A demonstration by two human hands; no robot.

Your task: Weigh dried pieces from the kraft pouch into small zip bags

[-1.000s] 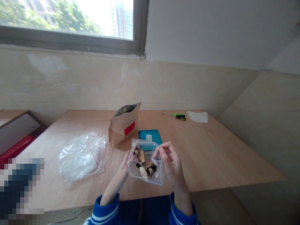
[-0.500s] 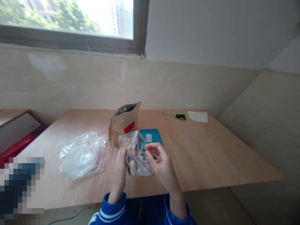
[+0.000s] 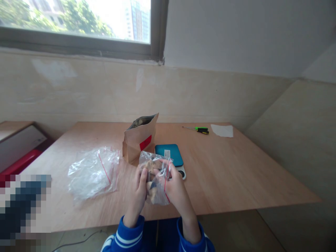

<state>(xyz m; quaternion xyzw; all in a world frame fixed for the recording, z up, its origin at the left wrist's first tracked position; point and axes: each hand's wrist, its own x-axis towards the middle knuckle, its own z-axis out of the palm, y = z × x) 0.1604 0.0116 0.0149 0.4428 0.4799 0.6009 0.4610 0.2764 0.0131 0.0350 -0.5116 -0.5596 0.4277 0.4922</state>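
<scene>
Gripping zip bag [image 3: 156, 178] with curled fingers [image 3: 142, 179] of left hand [image 3: 138, 191] and right hand [image 3: 176, 189] just above tabletop [image 3: 231, 175], dried mushroom pieces [image 3: 151, 166] already inside, seal state unreadable, kraft pouch [image 3: 139, 141] standing open nearby.

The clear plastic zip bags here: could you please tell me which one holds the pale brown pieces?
It is the bag held between the left hand and right hand; the other, a crumpled clear bag, lies on the wooden table, untouched.

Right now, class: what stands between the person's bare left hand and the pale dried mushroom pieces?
The clear plastic zip bag: its film separates the left hand from the pale dried mushroom pieces inside.
</scene>
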